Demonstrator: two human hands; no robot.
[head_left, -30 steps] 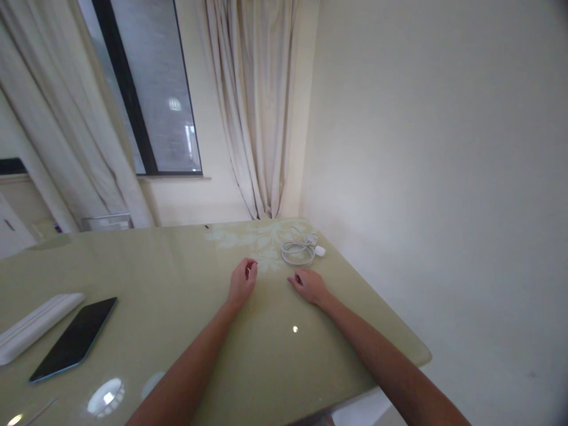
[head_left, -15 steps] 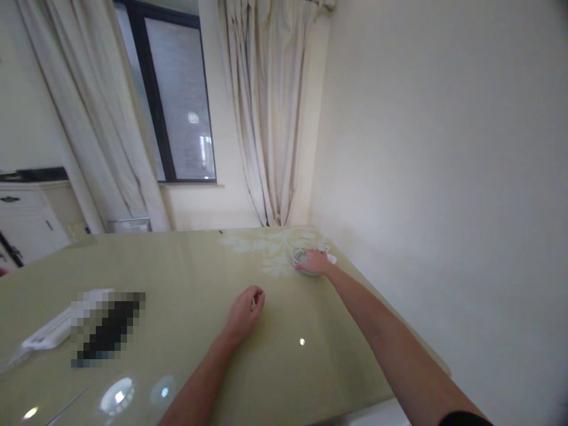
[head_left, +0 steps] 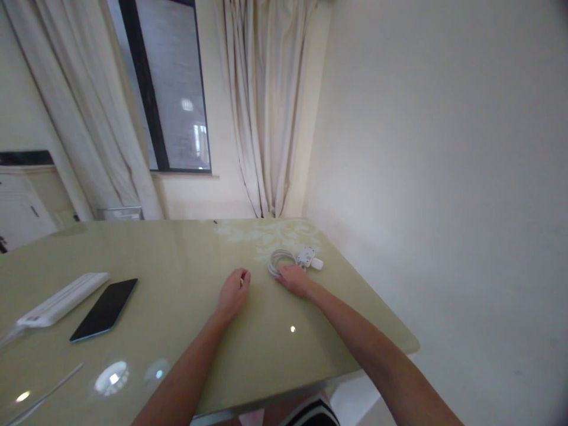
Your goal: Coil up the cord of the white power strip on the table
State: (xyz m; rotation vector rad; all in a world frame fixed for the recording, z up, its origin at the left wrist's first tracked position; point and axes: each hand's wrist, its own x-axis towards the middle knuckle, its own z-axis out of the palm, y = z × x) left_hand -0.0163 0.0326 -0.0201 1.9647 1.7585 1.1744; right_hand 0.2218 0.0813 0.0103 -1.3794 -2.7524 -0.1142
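A coiled white cable lies toward the far right of the glossy table. My right hand grips the near side of the coil, fingers closed round it. Just beyond that hand, a white plug block with a smaller white adapter beside it rests on the tabletop. To the left, my left hand sits on the table with its fingers curled in; whether anything is inside them is hidden.
On the left lie a dark tablet or phone and a long white power strip. A thin white cord runs near the front left. The wall borders the table's right side; curtains hang behind.
My right hand has drawn nearer and slightly left with the cable coil, and the plug block now shows clearly. My left hand stays curled. The view has tilted and shifted a little.
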